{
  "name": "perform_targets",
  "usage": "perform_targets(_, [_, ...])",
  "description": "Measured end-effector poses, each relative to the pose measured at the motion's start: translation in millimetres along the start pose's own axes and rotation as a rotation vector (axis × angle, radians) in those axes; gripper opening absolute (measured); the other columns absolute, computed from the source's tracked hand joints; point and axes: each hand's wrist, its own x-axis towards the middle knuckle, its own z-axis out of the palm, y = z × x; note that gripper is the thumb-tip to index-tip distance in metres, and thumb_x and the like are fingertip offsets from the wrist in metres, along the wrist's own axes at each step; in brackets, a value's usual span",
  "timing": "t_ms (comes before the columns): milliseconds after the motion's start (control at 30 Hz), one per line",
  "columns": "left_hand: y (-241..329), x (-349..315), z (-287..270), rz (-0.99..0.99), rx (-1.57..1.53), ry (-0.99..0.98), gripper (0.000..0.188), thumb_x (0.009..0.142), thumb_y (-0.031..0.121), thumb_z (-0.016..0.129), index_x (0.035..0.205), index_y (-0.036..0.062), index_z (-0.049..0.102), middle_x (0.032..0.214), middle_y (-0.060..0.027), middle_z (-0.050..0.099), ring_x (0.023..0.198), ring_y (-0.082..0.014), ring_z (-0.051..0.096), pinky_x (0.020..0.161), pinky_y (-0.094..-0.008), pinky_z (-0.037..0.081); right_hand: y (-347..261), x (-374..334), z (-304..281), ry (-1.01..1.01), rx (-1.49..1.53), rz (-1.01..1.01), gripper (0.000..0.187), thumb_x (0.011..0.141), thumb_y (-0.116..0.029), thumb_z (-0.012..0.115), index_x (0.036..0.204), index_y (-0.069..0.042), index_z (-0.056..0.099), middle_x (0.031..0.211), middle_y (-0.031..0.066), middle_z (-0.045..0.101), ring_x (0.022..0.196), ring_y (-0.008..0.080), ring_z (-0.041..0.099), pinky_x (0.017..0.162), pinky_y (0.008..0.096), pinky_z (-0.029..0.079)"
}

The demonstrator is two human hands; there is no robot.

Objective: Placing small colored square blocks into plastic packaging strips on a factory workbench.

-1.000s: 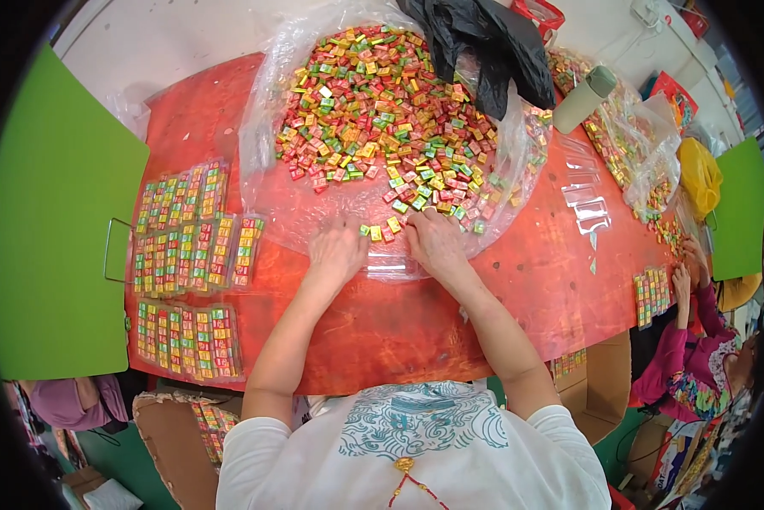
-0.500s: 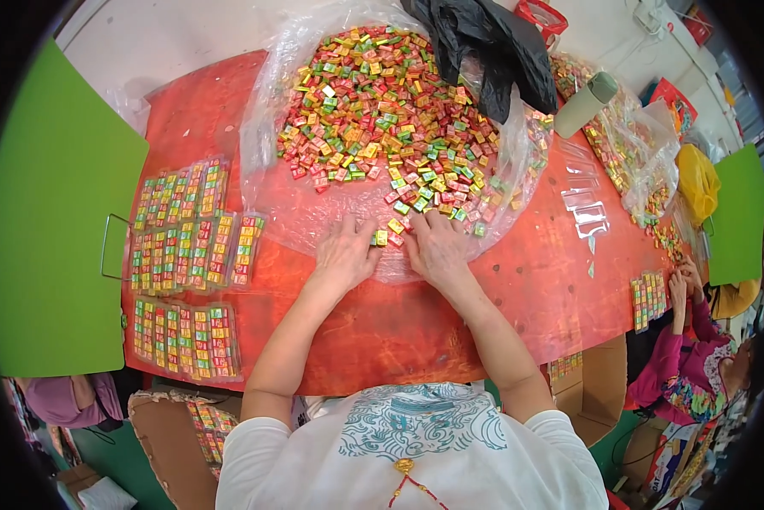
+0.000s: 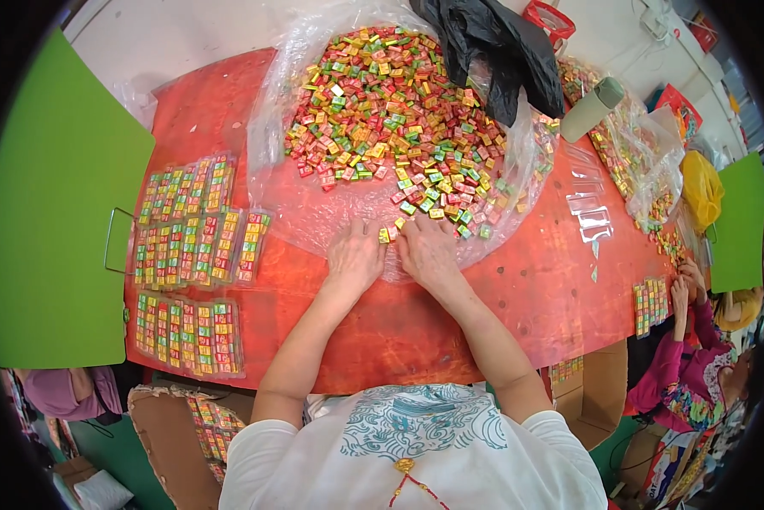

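Head view, small blocks (image 3: pixel 390 110) — red, yellow, green, shiny, loosely heaped

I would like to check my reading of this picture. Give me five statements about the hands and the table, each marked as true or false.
1. A few small wrapped pieces show between the left hand and the right hand. True.
2. The black plastic bag lies on the left side of the big pile. False: the black plastic bag is at the pile's far right.
3. Filled trays lie on the red table, left of the left hand. True.
4. The pale green bottle is between the two hands. False: the pale green bottle is right of the pile.
5. The yellow bag is to the right of the right hand. True.
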Motion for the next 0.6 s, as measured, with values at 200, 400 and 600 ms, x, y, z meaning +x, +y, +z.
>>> perform_targets(200, [7.2, -0.8, -2.6, -0.052, 0.01, -0.027, 0.042, 0.086, 0.025, 0.073, 0.12, 0.0054, 0.058, 0.106, -0.0197, 0.06, 0.095, -0.0406, 0.066, 0.078, -0.0503, 0.056, 14.8, 1.6, -7.6, 0.041, -0.071, 0.095, 0.019, 0.085, -0.019, 0.07, 0.101, -0.007, 0.069, 0.091, 0.0083, 0.063, 0.09, 0.0254, 0.063, 0.082, 0.0412, 0.043])
perform_targets(400, [10.7, -0.4, -1.5, -0.036, 0.052, -0.029, 0.045, 0.085, 0.028, 0.073, 0.122, 0.0053, 0.059, 0.102, -0.0189, 0.059, 0.097, -0.0409, 0.065, 0.08, -0.0512, 0.055, 13.9, -3.7, -4.1, 0.029, -0.005, 0.079, 0.015, 0.086, -0.022, 0.067, 0.093, -0.009, 0.068, 0.089, 0.008, 0.062, 0.087, 0.025, 0.063, 0.081, 0.0412, 0.043])
perform_targets(600, [15.0, 8.5, -4.0, 0.012, 0.2, 0.076, 0.045, 0.082, 0.035, 0.072, 0.117, 0.0089, 0.064, 0.105, -0.0151, 0.058, 0.102, -0.0323, 0.056, 0.083, -0.047, 0.043, 24.0, 3.2, -9.1, 0.075, 0.029, 0.097, 0.011, 0.088, -0.02, 0.065, 0.092, -0.01, 0.068, 0.087, 0.0067, 0.062, 0.086, 0.0245, 0.063, 0.081, 0.041, 0.042])
